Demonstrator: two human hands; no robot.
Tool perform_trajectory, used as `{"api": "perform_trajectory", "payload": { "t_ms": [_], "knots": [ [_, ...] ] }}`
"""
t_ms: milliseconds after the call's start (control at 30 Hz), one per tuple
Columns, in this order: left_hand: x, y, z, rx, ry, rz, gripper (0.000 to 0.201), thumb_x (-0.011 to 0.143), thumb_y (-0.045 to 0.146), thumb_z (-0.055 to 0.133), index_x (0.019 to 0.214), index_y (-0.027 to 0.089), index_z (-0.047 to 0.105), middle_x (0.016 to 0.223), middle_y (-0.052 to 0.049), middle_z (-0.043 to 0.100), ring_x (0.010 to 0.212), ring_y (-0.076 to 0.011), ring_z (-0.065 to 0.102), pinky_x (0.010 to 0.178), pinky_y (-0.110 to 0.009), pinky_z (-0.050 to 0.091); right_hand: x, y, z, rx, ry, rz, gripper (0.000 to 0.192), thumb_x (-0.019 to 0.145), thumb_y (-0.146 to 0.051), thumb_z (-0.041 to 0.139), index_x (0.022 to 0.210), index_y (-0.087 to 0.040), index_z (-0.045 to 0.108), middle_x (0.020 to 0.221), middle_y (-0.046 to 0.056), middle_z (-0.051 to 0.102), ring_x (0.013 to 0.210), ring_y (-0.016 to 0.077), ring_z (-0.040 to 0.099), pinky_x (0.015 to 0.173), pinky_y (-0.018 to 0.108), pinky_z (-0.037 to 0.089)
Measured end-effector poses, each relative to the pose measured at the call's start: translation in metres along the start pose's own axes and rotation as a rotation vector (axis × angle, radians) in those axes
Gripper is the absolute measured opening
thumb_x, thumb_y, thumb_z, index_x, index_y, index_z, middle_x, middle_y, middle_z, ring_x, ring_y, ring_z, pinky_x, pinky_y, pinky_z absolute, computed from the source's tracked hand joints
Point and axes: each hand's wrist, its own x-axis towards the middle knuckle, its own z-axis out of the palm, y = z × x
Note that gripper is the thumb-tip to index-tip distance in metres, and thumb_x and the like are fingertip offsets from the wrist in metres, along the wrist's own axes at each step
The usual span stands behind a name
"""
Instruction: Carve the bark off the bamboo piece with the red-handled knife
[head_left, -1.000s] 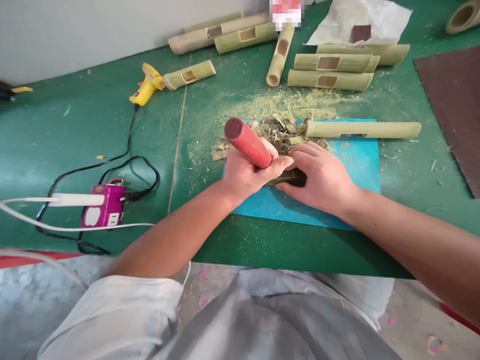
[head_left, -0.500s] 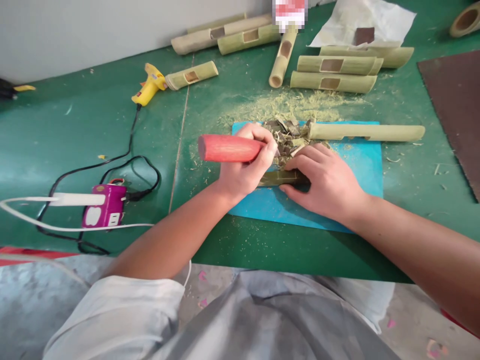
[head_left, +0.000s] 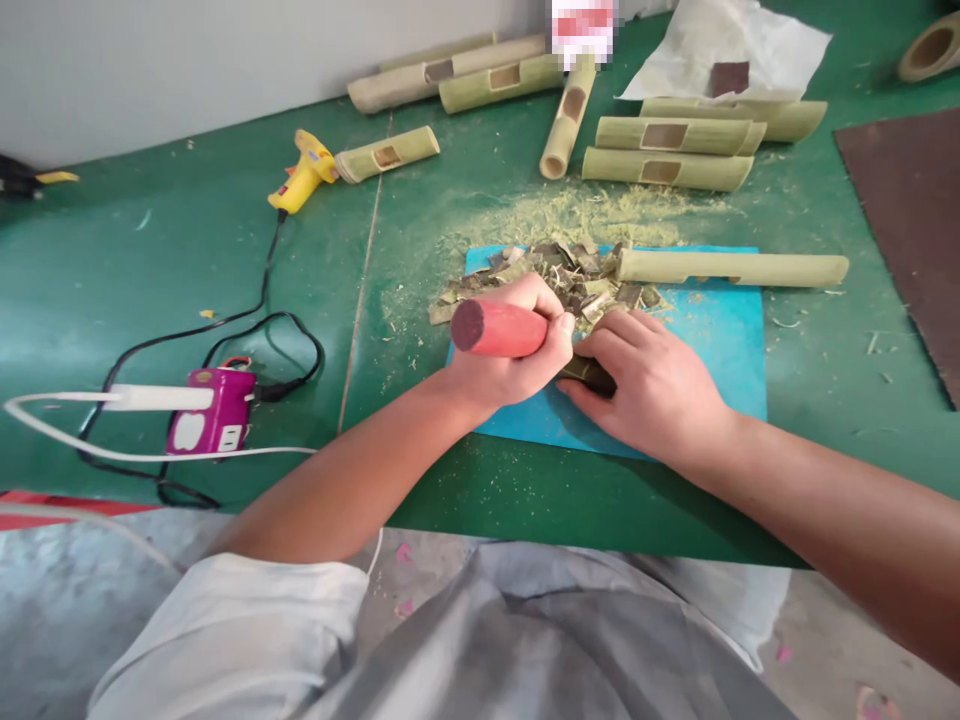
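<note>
My left hand (head_left: 517, 345) is closed round the thick red handle (head_left: 499, 328) of a tool whose working end is hidden behind my fingers. My right hand (head_left: 645, 375) grips a dark green-brown bamboo piece (head_left: 589, 374), thumb on the near side and fingers over the far side. Most of this piece is covered by both hands, which nearly meet above it. Beneath them lies a blue mat (head_left: 720, 350). Dark peelings and shavings (head_left: 577, 270) are heaped just beyond my hands. A pale bamboo tube (head_left: 750, 267) rests across the mat's far right edge.
Several bamboo tubes with cut windows (head_left: 664, 168) lie at the back. A yellow glue gun (head_left: 304, 172) touches a short tube (head_left: 390, 153); its black cord runs to a purple power socket (head_left: 214, 410). White paper (head_left: 727, 45) and a brown sheet (head_left: 907, 230) lie right.
My left hand has moved right and slightly nearer with the red-handled tool, whose handle end now points more toward me. More shavings show at left. My right hand has hardly moved.
</note>
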Motion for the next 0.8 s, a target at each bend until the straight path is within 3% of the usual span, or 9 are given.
{"api": "perform_trajectory", "payload": {
  "t_ms": [167, 333, 600, 800],
  "knots": [
    [-0.0003, -0.0016, -0.0002, -0.028, 0.062, 0.017, 0.008, 0.087, 0.020, 0.061, 0.080, 0.019, 0.059, 0.069, 0.002, 0.066, 0.059, -0.0092, 0.059, 0.057, -0.025, 0.048, -0.0002, -0.0002, 0.0009, 0.030, -0.007, 0.029, 0.016, 0.091, -0.030, 0.064, 0.091, -0.015, 0.067, 0.088, 0.011, 0.064, 0.082, 0.0251, 0.058, 0.074, 0.038, 0.051],
    [-0.0015, 0.0002, -0.0030, 0.029, 0.019, -0.011, 0.017, 0.089, 0.027, 0.061, 0.075, 0.020, 0.056, 0.067, 0.002, 0.064, 0.059, -0.0098, 0.058, 0.056, -0.026, 0.047, 0.0000, -0.0003, -0.0010, 0.060, -0.029, 0.047, 0.015, 0.092, -0.031, 0.064, 0.090, -0.016, 0.066, 0.088, 0.011, 0.063, 0.083, 0.0249, 0.058, 0.076, 0.039, 0.051],
    [-0.0011, -0.0027, -0.0015, -0.005, 0.056, 0.032, 0.022, 0.091, 0.027, 0.065, 0.074, 0.020, 0.055, 0.064, 0.004, 0.061, 0.055, -0.0082, 0.056, 0.054, -0.025, 0.046, 0.0002, -0.0012, -0.0006, 0.068, -0.036, 0.066, 0.015, 0.092, -0.031, 0.062, 0.085, -0.017, 0.063, 0.087, 0.011, 0.063, 0.082, 0.0248, 0.056, 0.076, 0.040, 0.051],
    [0.0001, -0.0049, 0.0025, -0.040, 0.085, -0.008, 0.033, 0.091, 0.042, 0.072, 0.072, 0.020, 0.057, 0.065, 0.002, 0.062, 0.059, -0.0105, 0.060, 0.060, -0.028, 0.050, 0.0013, -0.0051, 0.0002, 0.070, -0.057, 0.115, 0.011, 0.087, -0.026, 0.060, 0.090, -0.017, 0.065, 0.092, 0.013, 0.065, 0.087, 0.0265, 0.058, 0.079, 0.041, 0.052]
  ]
}}
